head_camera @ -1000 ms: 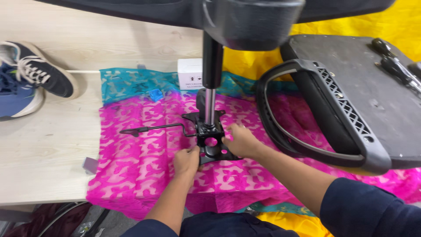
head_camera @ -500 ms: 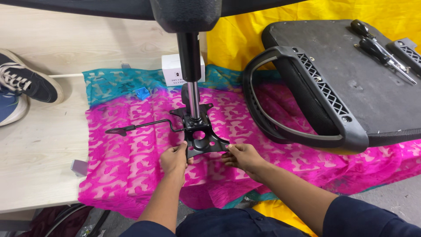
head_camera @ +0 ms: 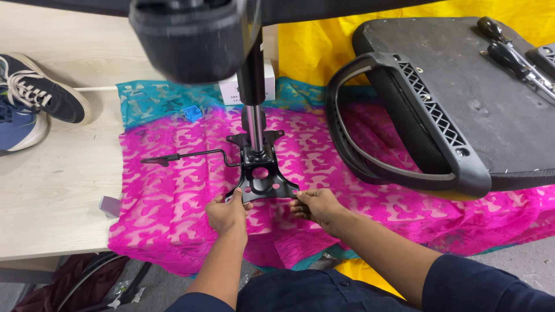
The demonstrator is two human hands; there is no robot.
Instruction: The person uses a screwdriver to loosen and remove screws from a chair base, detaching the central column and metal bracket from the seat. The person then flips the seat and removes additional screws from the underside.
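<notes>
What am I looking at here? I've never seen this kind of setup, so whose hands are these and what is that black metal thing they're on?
This is a single view from a camera worn on a person's head, looking down at their own bare hands. The left hand and right hand each grip a near corner of a black metal mounting plate, the kind that sits under an office chair. An upright gas cylinder rises from it, and a thin lever sticks out to the left. It rests on a pink patterned cloth over a pale wooden table. To the right lies an upturned chair seat with an armrest and screwdrivers. A shoe sits far left.
</notes>
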